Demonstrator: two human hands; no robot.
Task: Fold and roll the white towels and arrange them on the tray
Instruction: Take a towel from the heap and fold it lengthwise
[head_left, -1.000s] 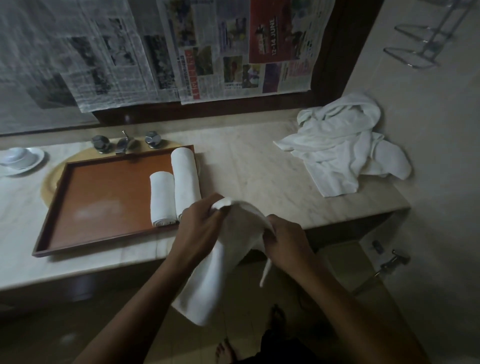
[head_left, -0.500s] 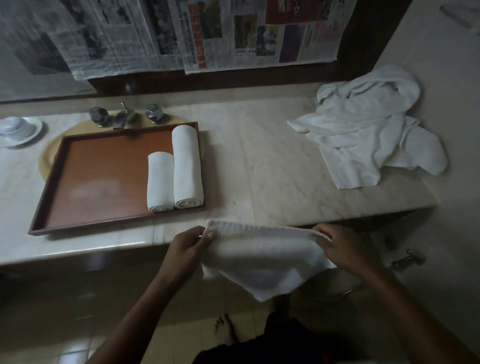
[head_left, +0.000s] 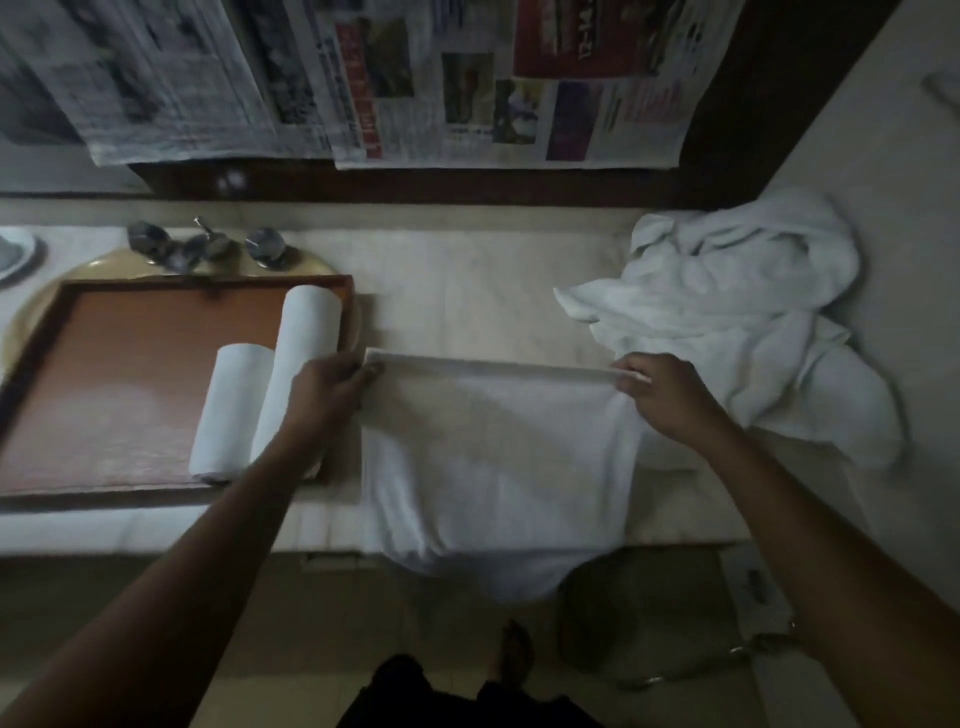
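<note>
Marble worktop (head_left: 467, 306), dim light. Towel (head_left: 493, 457) spread flat beside tray (head_left: 130, 374), front edge drooping over lip. Left hand (head_left: 327, 384) pinching far-left corner, right hand (head_left: 670, 395) pinching far-right. Two rolls (head_left: 306, 332) on tray; loose pile (head_left: 727, 322) far right.

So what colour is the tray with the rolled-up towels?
The tray is reddish-brown with a darker brown rim, seen best in the head view.

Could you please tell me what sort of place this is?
Probably a hotel or guesthouse bathroom: a marble vanity counter with a basin and taps, plus a tray of rolled white towels.
</note>
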